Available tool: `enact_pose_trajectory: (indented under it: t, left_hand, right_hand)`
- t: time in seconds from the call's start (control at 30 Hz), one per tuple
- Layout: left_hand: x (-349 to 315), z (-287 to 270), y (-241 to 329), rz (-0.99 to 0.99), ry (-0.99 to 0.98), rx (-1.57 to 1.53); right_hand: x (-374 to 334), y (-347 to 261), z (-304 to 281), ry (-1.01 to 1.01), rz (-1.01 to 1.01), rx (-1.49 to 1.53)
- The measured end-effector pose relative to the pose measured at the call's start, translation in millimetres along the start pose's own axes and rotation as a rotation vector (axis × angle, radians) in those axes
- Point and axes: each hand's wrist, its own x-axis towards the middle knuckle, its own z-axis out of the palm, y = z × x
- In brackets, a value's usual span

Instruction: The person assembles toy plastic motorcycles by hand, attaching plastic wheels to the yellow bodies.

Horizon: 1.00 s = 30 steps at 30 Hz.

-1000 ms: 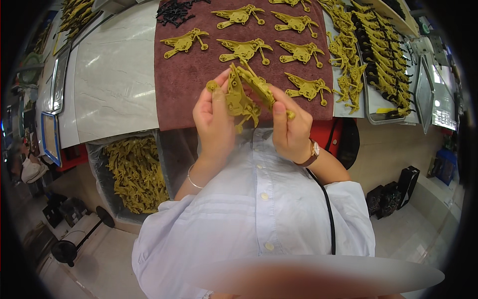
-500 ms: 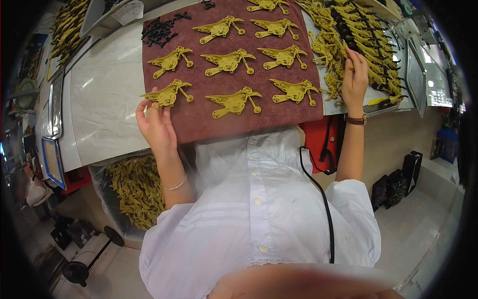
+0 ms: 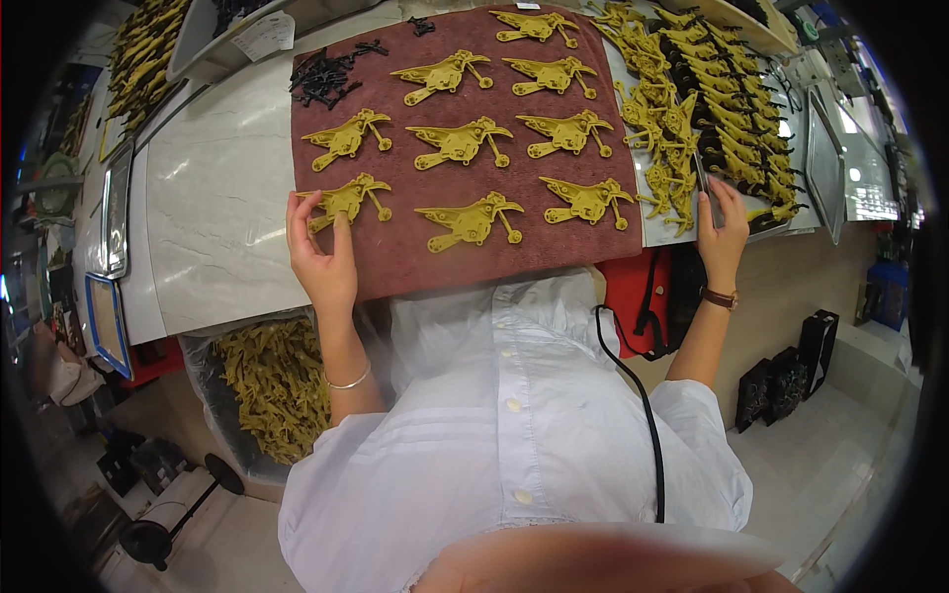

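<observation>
Left hand [image 3: 324,255] and right hand [image 3: 725,232] well apart, both forward, fingers partly bent.

One olive-yellow, bird-shaped piece [image 3: 346,195] is lying flat near the left edge of a maroon cloth [image 3: 395,259], its beak-like hook and round-ended arm pointing right (the left hand [image 3: 323,259] is partly hiding it). Similarly coloured loose pieces [image 3: 657,114] are lying heaped beyond the cloth's right edge.

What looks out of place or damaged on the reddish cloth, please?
One small thing: a few black pieces lie near the far edge of the reddish cloth, apart from the black pile, as if strayed. The yellow parts lie in loose rows, and I see no clear damage.
</observation>
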Motion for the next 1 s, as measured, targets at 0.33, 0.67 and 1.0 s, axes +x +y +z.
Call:
enact_pose_trajectory:
  t: [0.33,0.67,1.0]
  left_hand:
    - [-0.5,-3.8,4.3,0.026,-0.071,0.087]
    - [4.3,-10.9,-0.2,0.070,-0.075,0.193]
    - [29.7,-38.7,22.0,0.133,-0.326,0.353]
  right_hand:
    - [5.3,-0.4,16.9,0.015,0.172,0.034]
    - [10.7,-1.5,24.8,0.045,0.156,-0.020]
    - [44.3,-13.5,10.0,-0.032,0.131,-0.052]
